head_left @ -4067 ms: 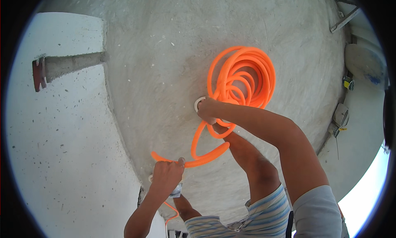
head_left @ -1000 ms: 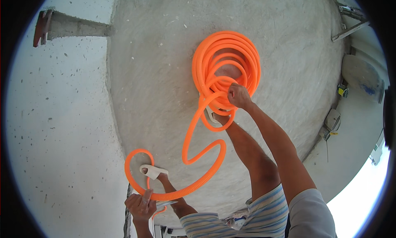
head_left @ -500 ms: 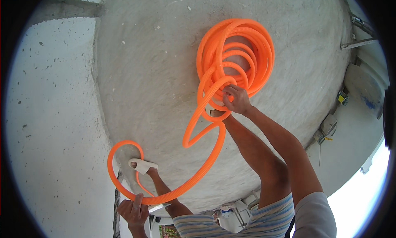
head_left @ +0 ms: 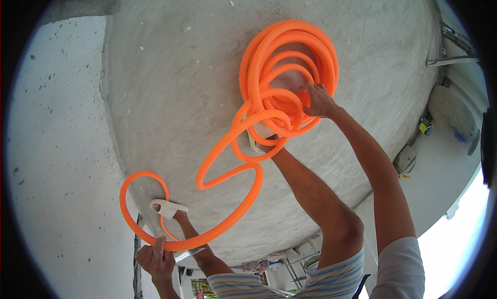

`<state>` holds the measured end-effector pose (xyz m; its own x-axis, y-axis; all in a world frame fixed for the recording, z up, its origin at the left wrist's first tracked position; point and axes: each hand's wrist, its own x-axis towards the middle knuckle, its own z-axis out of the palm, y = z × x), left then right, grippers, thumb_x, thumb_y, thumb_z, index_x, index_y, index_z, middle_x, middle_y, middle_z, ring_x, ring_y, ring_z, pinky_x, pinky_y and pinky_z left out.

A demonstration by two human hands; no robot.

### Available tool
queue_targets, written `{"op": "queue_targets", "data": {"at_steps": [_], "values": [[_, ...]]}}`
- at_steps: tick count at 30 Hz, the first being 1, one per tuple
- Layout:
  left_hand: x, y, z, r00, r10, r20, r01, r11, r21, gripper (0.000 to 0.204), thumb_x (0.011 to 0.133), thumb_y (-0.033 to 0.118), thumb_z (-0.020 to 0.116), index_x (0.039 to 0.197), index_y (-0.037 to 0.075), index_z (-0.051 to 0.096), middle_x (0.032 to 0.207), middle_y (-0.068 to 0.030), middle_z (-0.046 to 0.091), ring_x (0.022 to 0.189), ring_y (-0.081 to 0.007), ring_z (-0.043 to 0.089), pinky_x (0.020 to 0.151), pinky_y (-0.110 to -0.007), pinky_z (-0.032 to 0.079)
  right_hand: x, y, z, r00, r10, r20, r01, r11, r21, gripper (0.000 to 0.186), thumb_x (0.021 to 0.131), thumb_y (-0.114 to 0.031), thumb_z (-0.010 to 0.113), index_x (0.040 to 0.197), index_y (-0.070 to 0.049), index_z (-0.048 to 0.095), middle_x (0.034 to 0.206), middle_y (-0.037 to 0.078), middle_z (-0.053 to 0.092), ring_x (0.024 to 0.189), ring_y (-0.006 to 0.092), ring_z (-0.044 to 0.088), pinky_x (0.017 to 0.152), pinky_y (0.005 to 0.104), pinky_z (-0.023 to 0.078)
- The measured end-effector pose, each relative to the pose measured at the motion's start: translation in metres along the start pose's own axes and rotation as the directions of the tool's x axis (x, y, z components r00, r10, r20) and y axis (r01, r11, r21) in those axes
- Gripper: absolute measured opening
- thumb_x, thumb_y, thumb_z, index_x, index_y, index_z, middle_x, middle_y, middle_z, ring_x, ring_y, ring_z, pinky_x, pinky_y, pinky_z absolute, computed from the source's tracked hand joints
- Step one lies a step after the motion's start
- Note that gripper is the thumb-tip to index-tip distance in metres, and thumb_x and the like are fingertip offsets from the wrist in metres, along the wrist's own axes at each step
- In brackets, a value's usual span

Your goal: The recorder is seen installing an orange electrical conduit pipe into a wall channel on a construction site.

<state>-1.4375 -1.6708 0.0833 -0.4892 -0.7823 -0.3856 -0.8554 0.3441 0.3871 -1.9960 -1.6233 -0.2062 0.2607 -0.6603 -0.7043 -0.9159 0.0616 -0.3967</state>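
Observation:
An orange corrugated hose [head_left: 245, 53] lies in a thick coil on the concrete floor, with looser loops spilling toward me. My right hand [head_left: 321, 101] is closed round hose turns at the coil's right side; the fingertips are partly hidden. At the lower left, my left hand [head_left: 157, 259] grips the hose's loose length, which bends up in a loop around my left foot. A flat, pale, blade-like piece [head_left: 189, 253] sticks out beside the left hand; its other end is hidden.
My sandalled left foot [head_left: 169, 208] stands inside the left loop, and loops partly cover my right sandal [head_left: 254, 141]. A speckled white surface [head_left: 62, 143] borders the floor on the left. A yellow-and-black item [head_left: 425, 126] and a grey box [head_left: 405, 158] sit at the right.
My right hand has moved up and right, from the crossing loops to the coil's right side. The loose loops have spread left. My left hand still holds the hose.

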Motion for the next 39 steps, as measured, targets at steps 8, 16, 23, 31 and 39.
{"op": "queue_targets", "data": {"at_steps": [8,16,23,31,39], "values": [[0.006,-0.004,-0.026,0.988,-0.001,-0.158,-0.014,0.996,-0.093,0.037,0.062,-0.002,0.067,0.098,0.007,0.068,0.051,0.0012,0.050,0.039,-0.0150,0.045,0.042,-0.027,0.037,0.023,0.025,0.062,0.915,0.200,0.350,0.123,0.688,-0.716,0.109,0.050,-0.050,0.085,0.144,-0.021,0.038,0.139,0.005,0.043,0.136,0.0249,0.031,0.114,0.0604,0.012],[0.028,-0.011,-0.049,0.933,-0.073,-0.352,0.012,0.985,-0.174,0.026,0.065,-0.009,0.064,0.089,0.003,0.066,0.056,-0.0014,0.056,0.038,-0.0120,0.044,0.039,-0.025,0.034,-0.044,-0.013,0.060,0.636,-0.184,0.749,-0.306,0.831,0.464,0.083,0.057,-0.057,0.078,0.127,-0.017,0.059,0.127,0.011,0.059,0.120,0.0240,0.052,0.103,0.0422,0.039],[0.072,-0.021,-0.065,0.946,-0.176,-0.274,0.121,0.971,-0.206,0.021,0.073,-0.001,0.067,0.094,-0.001,0.066,0.052,-0.0010,0.044,0.043,-0.0072,0.038,0.045,-0.021,0.033,-0.115,-0.039,-0.046,0.438,0.002,0.899,-0.478,0.847,0.232,0.076,0.074,-0.060,0.065,0.134,-0.014,0.054,0.132,0.009,0.057,0.121,0.0202,0.051,0.101,0.0347,0.040],[0.068,0.011,-0.110,0.981,-0.092,-0.170,0.027,0.936,-0.352,0.017,0.076,0.004,0.071,0.091,-0.002,0.069,0.049,0.0001,0.036,0.043,-0.0056,0.032,0.044,-0.021,0.030,-0.209,-0.150,-0.152,0.672,-0.059,0.738,-0.598,0.545,0.588,0.059,0.088,-0.037,0.058,0.136,-0.004,0.048,0.132,0.012,0.054,0.120,0.0204,0.050,0.101,0.0334,0.039],[-0.028,0.035,-0.134,0.963,0.219,-0.154,-0.261,0.899,-0.351,0.032,0.065,0.002,0.074,0.096,0.008,0.070,0.049,-0.0011,0.051,0.039,-0.0155,0.048,0.041,-0.029,0.039,-0.065,-0.251,-0.098,0.931,0.304,0.204,-0.278,0.226,0.934,0.051,0.086,-0.042,0.062,0.121,-0.005,0.061,0.120,0.012,0.062,0.110,0.0221,0.057,0.089,0.0358,0.047]]}}
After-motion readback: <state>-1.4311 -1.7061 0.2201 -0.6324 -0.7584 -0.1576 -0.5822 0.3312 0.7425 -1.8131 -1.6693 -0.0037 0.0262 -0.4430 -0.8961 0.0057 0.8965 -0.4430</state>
